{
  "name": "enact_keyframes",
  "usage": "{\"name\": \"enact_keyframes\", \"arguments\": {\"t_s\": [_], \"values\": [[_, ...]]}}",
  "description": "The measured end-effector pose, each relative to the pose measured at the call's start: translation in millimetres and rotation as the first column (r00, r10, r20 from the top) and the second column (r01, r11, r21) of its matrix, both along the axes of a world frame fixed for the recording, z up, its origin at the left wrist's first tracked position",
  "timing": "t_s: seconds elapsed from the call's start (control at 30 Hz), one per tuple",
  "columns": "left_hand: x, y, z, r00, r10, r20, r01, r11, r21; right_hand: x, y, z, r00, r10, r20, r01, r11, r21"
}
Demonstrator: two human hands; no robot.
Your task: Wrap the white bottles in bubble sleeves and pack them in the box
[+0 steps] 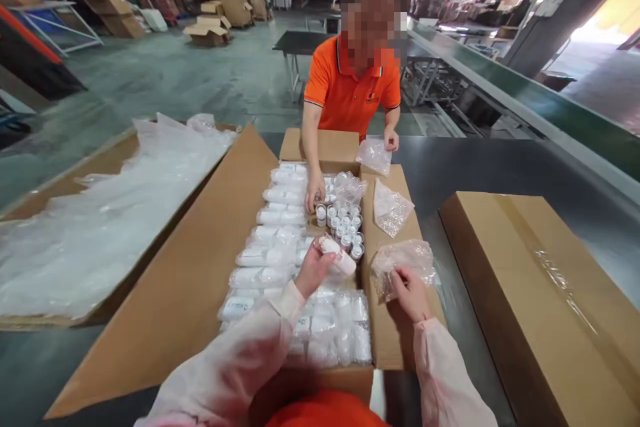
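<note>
My left hand (314,269) is closed around a white bottle (340,256), held tilted above the open carton (395,307). Over the carton's right flap, my right hand (411,292) pinches a clear bubble wrap bag (406,260). Below my hands the carton holds rows of white bottles in bubble wrap (265,257). Beyond my left hand stand several small unwrapped bottles (345,223), close together. Another bubble wrap bag (393,208) lies on the right flap, farther back.
Across the carton a co-worker in an orange shirt (350,93) reaches in with one hand (315,188) and holds a bag (375,155) in the other. A box of clear bags (115,207) stands left. A taped carton (540,293) sits right, near a green conveyor (525,93).
</note>
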State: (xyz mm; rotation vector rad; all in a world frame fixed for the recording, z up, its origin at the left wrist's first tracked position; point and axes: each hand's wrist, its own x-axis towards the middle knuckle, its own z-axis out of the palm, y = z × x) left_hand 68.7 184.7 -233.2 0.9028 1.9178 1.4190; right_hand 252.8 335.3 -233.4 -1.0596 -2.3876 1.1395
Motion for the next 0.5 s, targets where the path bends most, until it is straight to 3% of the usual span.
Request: {"name": "enact_keyframes", "arguments": {"t_s": [0.07,0.13,0.2,0.23,0.3,0.37,0.4,0.43,0.5], "values": [[15.0,-7.8,16.3,0.977,-0.144,0.158,0.122,0.982,0.142,4.6,-10.9,1.0,0.995,-0.039,-0.097,0.032,0.997,-0.076],[33.6,-11.0,29.2,0.941,-0.332,0.066,0.314,0.930,0.191,7.4,-22.2,5.4,0.984,-0.072,-0.165,0.052,0.991,-0.125],[51.1,-10.2,36.5,0.870,-0.480,-0.114,0.491,0.863,0.121,11.0,-31.2,12.3,0.971,-0.103,-0.214,0.073,0.987,-0.144],[58.3,-9.0,38.1,0.842,-0.510,-0.177,0.524,0.851,0.039,13.7,-34.6,16.4,0.965,-0.119,-0.234,0.089,0.987,-0.134],[68.3,-6.2,38.5,0.848,-0.488,-0.209,0.467,0.873,-0.142,21.0,-40.5,25.3,0.961,-0.103,-0.257,0.090,0.994,-0.060],[73.0,-3.8,36.8,0.910,-0.408,-0.077,0.382,0.895,-0.230,29.6,-47.7,33.8,0.969,0.006,-0.247,0.008,0.998,0.055],[73.9,-3.0,35.3,0.924,-0.377,0.066,0.382,0.897,-0.223,33.4,-52.3,37.5,0.970,0.079,-0.231,-0.054,0.992,0.113],[74.2,-2.3,33.2,0.899,-0.361,0.248,0.409,0.895,-0.179,36.4,-57.5,40.5,0.966,0.144,-0.214,-0.110,0.980,0.163],[74.6,-1.4,27.1,0.749,-0.325,0.578,0.406,0.914,-0.012,39.2,-68.4,44.6,0.956,0.206,-0.209,-0.151,0.956,0.252]]}}
